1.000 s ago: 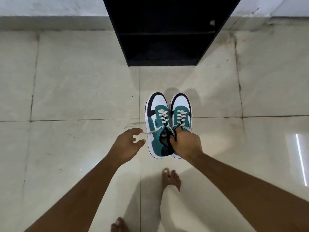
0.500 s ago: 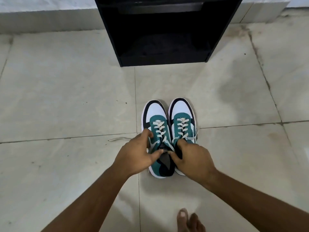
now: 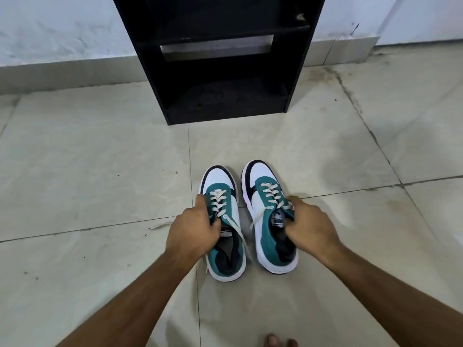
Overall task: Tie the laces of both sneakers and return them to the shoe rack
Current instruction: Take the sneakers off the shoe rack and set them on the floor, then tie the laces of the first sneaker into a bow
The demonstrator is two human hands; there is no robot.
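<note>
Two teal, white and black sneakers stand side by side on the tiled floor, toes toward the rack. My left hand (image 3: 194,230) grips the left sneaker (image 3: 225,249) at its tongue and collar. My right hand (image 3: 309,226) grips the right sneaker (image 3: 265,221) at its collar in the same way. The white laces on both hang loose and untied, trailing over the sides. The black shoe rack (image 3: 218,58) stands against the wall just beyond the sneakers, with its lower shelves showing nothing on them.
Pale floor tiles (image 3: 87,171) with dark grout lines spread all around. A white wall with a grey skirting (image 3: 62,68) runs behind the rack. My bare toes (image 3: 273,341) show at the bottom edge.
One second ago my right hand alone carried both sneakers together. Now they rest on the floor slightly apart, with one hand on each, and the view has come nearer to the rack.
</note>
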